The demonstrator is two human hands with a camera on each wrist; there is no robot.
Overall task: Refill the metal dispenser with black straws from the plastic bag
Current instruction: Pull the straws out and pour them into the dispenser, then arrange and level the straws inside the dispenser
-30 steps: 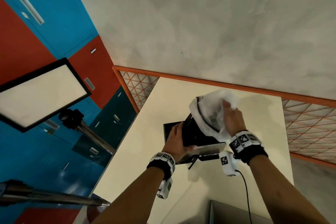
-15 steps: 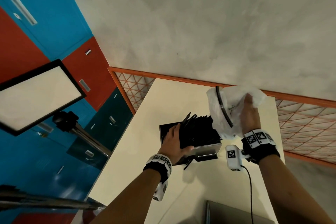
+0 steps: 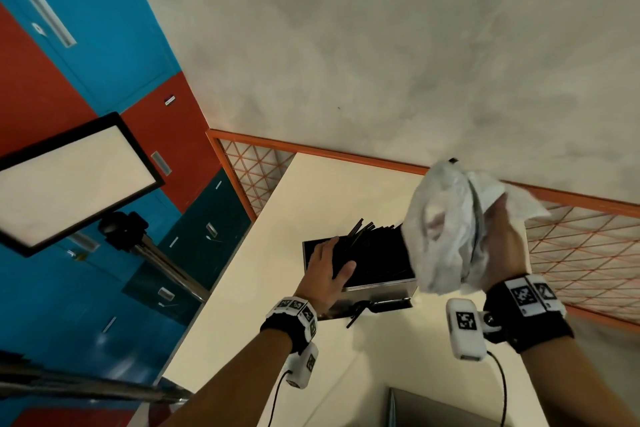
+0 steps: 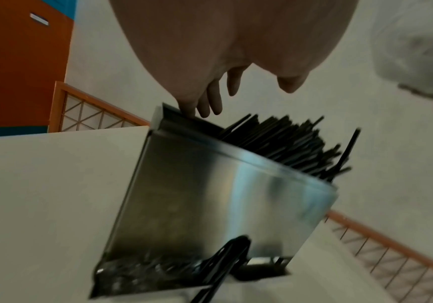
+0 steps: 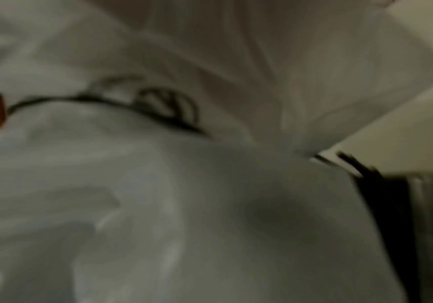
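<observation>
The metal dispenser (image 3: 381,291) stands on the cream table (image 3: 270,305), heaped with black straws (image 3: 377,253), some sticking up past its rim. My left hand (image 3: 332,260) rests on the dispenser's left end, fingers straight on the rim, thumb laid over the straws. In the left wrist view the fingers (image 4: 210,102) touch the far corner of the dispenser (image 4: 223,194) beside the straws (image 4: 288,143). My right hand (image 3: 502,246) grips the crumpled white plastic bag (image 3: 446,229), held up above the dispenser's right end. A straw or two still shows inside it. The bag (image 5: 158,184) fills the right wrist view.
A black lever (image 3: 360,312) juts from the dispenser's front. An orange lattice rail (image 3: 588,253) runs behind and right of the table. A light panel on a stand (image 3: 69,180) is at the left, a tripod leg (image 3: 86,392) low left, a grey object (image 3: 433,409) at the near table edge.
My right hand has lifted the bag up and to the right, off the dispenser, leaving the straws heaped in it. My left hand has stayed on the dispenser's left end.
</observation>
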